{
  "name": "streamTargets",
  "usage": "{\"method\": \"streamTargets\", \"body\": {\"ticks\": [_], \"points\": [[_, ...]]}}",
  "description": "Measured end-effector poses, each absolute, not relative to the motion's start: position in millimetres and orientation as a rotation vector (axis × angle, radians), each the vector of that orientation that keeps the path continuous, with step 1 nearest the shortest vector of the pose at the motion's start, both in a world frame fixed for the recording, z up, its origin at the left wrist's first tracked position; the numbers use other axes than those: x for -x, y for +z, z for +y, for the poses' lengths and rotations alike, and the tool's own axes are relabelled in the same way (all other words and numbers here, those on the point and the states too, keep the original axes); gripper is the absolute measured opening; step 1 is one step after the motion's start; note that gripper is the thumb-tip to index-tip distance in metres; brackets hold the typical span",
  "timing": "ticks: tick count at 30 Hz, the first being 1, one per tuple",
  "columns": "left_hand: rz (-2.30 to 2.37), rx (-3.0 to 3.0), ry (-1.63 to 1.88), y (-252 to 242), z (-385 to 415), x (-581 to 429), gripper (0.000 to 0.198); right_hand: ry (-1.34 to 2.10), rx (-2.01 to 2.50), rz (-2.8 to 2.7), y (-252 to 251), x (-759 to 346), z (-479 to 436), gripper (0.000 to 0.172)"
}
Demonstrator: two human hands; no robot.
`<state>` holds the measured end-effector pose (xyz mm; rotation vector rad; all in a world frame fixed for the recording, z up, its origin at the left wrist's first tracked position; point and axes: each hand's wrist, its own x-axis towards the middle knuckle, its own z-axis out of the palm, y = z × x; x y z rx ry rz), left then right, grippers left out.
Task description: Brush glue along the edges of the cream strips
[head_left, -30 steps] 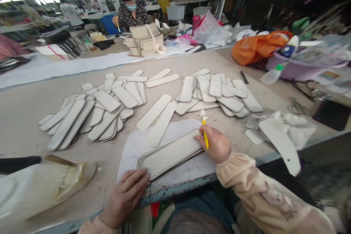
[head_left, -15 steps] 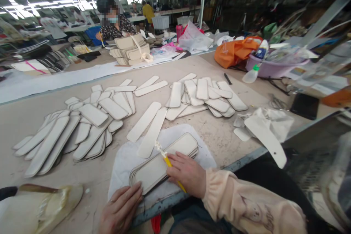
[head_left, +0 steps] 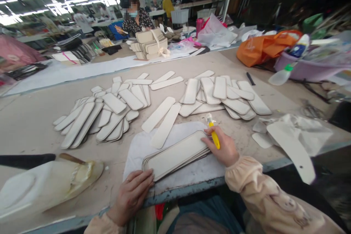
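A fanned stack of long, round-cornered pale strips [head_left: 178,153] lies on a white cloth [head_left: 137,144] at the table's near edge. Stretched fingers of my left hand [head_left: 134,193] rest on the stack's near left end. At its far right end, my right hand [head_left: 223,146] touches the top strip with the fingertips. That same hand grips a brush [head_left: 215,137] by its yellow handle, bristles pointing up and away, coated in whitish stuff. Two loose strips [head_left: 166,126] lie just beyond the stack, partly on the cloth.
Heaps of similar strips spread at left [head_left: 106,113] and right [head_left: 216,95]. A cut-open plastic container [head_left: 52,186] with a wooden-handled tool sits front left. Crumpled plastic [head_left: 307,131], an orange bag [head_left: 265,49] and a purple basin [head_left: 309,67] occupy the right. A co-worker [head_left: 137,18] sits opposite.
My right hand has shifted from the stack's middle to its far right end, carrying the brush away from the top strip. My left hand stays at the near end. The view has swung left.
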<state>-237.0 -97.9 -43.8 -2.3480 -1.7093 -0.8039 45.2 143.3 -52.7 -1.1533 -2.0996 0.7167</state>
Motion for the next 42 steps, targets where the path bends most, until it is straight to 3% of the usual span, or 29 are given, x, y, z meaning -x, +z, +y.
{"method": "streamTargets", "body": {"ticks": [12, 18, 24, 33, 39, 42], "points": [[-1.772, 2.345, -0.919, -41, -99, 232, 0.025, 0.887, 1.258, -1.957, -58, -41, 151, 0.037], [-1.813, 2.350, -0.901, -39, -99, 231, 0.026, 0.852, 1.223, -1.941, -55, -40, 149, 0.036], [-1.828, 2.372, -0.918, -36, -101, 232, 0.029, 1.029, 1.124, -1.775, -48, -31, 144, 0.037], [-2.065, 1.962, -1.330, -11, -94, 248, 0.039, 1.266, 0.769, -1.546, 34, -22, 134, 0.041], [-2.259, 2.417, -1.600, 41, -31, 227, 0.054, 1.371, 0.637, -1.535, 79, -21, 138, 0.046], [-2.603, 2.514, -1.819, 45, -14, 196, 0.043, 1.357, 0.635, -1.500, 87, -25, 146, 0.046]]}}
